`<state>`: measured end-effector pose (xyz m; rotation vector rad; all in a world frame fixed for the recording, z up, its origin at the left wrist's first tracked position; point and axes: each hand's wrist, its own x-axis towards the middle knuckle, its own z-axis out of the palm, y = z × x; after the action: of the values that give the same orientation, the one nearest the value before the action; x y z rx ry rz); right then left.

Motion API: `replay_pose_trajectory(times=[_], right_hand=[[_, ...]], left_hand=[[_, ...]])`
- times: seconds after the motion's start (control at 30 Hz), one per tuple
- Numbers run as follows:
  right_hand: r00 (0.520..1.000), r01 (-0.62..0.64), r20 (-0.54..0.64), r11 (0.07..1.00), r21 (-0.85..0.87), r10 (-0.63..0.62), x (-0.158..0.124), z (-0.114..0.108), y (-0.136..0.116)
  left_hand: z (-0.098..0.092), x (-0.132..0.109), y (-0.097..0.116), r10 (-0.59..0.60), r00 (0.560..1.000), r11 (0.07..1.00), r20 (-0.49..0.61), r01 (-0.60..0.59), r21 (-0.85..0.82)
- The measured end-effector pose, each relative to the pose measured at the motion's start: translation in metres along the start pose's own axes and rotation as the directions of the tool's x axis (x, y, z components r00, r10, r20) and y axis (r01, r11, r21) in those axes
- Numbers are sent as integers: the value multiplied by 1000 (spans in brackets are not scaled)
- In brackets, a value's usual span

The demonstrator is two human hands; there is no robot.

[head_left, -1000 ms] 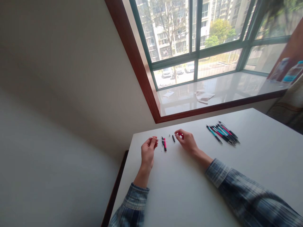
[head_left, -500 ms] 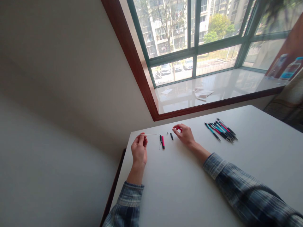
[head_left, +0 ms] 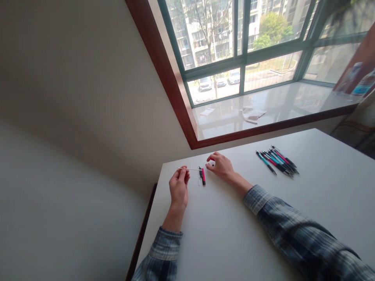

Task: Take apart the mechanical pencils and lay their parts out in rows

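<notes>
My left hand (head_left: 179, 187) hovers over the far left corner of the white table (head_left: 234, 234). Its fingertips pinch a thin white pen refill (head_left: 191, 169) that points right. Just right of it lie a pink pen barrel and a black piece (head_left: 202, 176), side by side. My right hand (head_left: 220, 165) rests on the table beyond them, fingers curled and pinched at small pen parts near its fingertips. What those fingers hold is hidden.
A bundle of several pink, teal and black pens (head_left: 277, 160) lies at the far right of the table. Behind the table a glossy window sill (head_left: 293, 105) carries a crumpled cloth (head_left: 252, 115). The table's left edge drops beside the wall.
My right hand has slid left toward the small parts, and the pink piece in its fingers no longer shows. My left hand drew left with the refill, then came slightly back.
</notes>
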<state>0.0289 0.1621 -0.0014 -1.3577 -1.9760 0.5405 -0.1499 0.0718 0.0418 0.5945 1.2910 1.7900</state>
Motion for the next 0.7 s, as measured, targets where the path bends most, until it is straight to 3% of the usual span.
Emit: replay_pose_trajectory(times=[0.7], right_hand=[[999, -17, 32, 996, -90, 20, -2, 2, -1]], left_hand=[[3, -6, -4, -8, 998, 999, 56, 5, 54]])
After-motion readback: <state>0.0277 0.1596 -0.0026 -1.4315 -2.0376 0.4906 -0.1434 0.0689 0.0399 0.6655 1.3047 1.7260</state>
